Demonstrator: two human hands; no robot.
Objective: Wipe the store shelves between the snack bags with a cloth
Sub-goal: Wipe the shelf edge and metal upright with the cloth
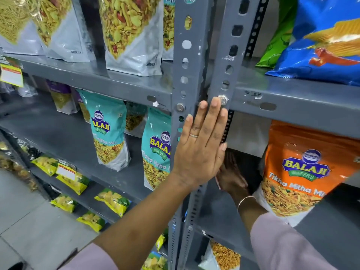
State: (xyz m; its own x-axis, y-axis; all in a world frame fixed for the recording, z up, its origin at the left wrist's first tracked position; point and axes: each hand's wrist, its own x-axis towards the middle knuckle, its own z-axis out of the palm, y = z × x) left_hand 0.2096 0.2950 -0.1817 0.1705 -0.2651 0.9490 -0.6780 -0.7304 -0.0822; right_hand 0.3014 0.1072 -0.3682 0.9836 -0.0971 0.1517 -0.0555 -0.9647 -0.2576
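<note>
My left hand (202,145) lies flat and open against the two grey slotted uprights (186,78), fingers pointing up toward a bolt. My right hand (231,174) reaches behind the uprights into the dark gap on the middle right shelf (212,209), just left of an orange Balaji snack bag (303,172). It presses down there, and a thin pink sliver of cloth (217,183) shows at its left edge; the rest of the cloth is hidden under the hand. Two teal Balaji bags (109,133) stand on the shelf left of the uprights.
The upper shelf (292,100) carries a blue chips bag (321,45) and a green one on the right, and clear-windowed mix bags (132,36) on the left. Small yellow packets (113,201) line the lower left shelf. Tiled floor lies at the bottom left.
</note>
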